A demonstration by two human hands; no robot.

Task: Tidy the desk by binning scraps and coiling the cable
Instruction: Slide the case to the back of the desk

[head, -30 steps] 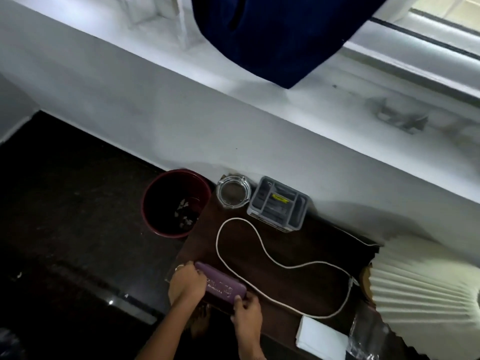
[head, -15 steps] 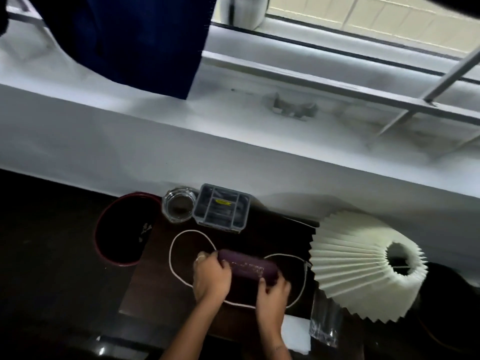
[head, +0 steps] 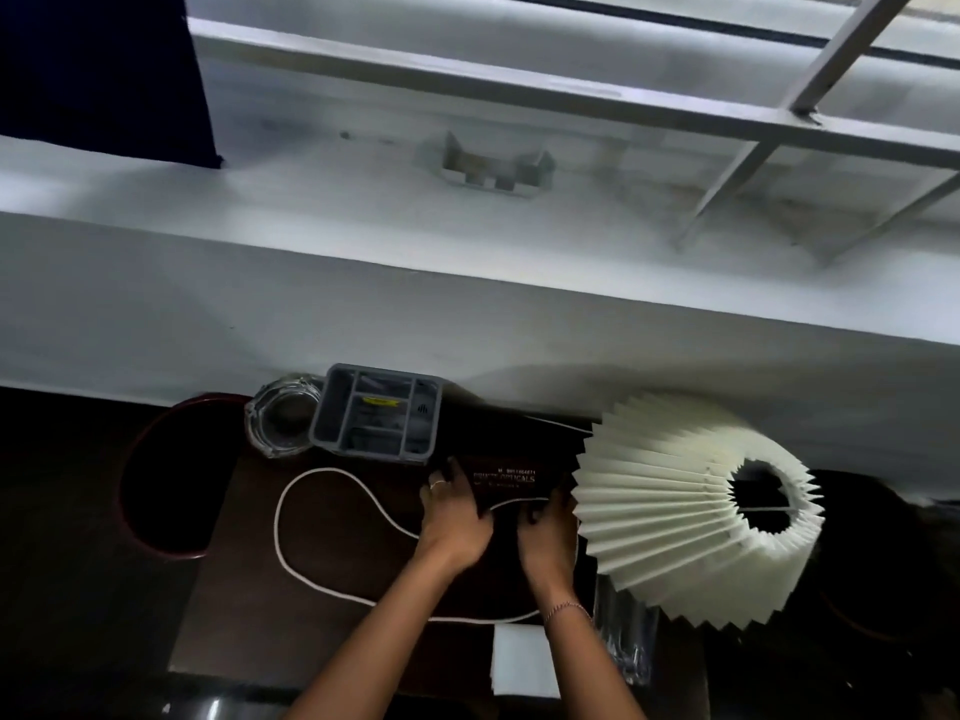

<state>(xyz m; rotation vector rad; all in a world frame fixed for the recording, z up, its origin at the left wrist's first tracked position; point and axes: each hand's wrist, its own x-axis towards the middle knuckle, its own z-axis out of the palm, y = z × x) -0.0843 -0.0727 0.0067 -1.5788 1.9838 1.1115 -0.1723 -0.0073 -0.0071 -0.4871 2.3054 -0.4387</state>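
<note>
Both hands rested on a dark spectacle case (head: 506, 483) near the back of the desk (head: 322, 553): the left hand (head: 453, 517) curled over its left end, the right hand (head: 548, 532) cupping its right end beside the pleated lampshade (head: 670, 511). The white cable (head: 332, 517) lay uncoiled in a loose loop left of the left hand, passing under both wrists. The bin (head: 171, 475) sat left of the desk, its contents lost in shadow; the case's outline was hard to make out.
</note>
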